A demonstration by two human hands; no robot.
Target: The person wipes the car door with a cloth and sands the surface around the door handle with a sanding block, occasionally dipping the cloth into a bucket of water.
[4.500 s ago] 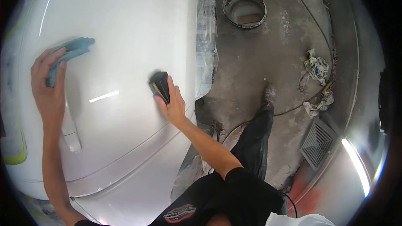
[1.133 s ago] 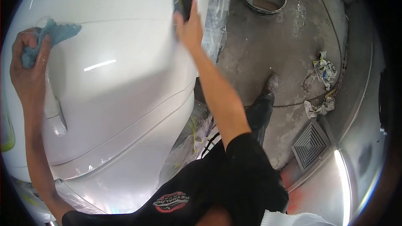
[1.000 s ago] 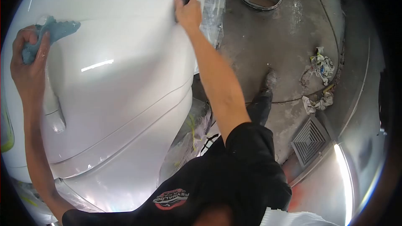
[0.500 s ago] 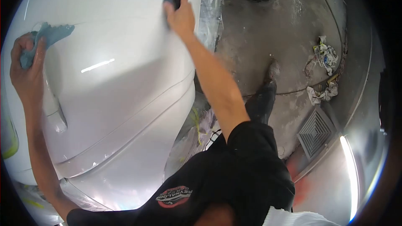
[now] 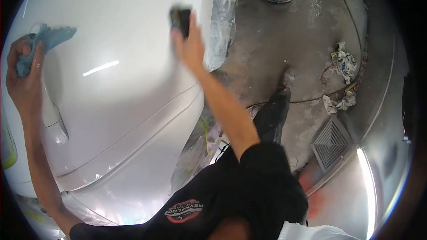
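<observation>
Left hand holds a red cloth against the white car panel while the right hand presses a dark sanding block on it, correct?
Not quite: the cloth in the left hand is blue, not red, as the head view shows. The rest stands: the right hand presses a dark sanding block on the white car panel.

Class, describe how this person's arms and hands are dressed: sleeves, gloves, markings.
Both hands, left hand and right hand, are bare: no gloves, and no rings or watch can be made out. The arms are uncovered to the upper arm. A black short-sleeved shirt carries a red and white logo on the chest.
</observation>
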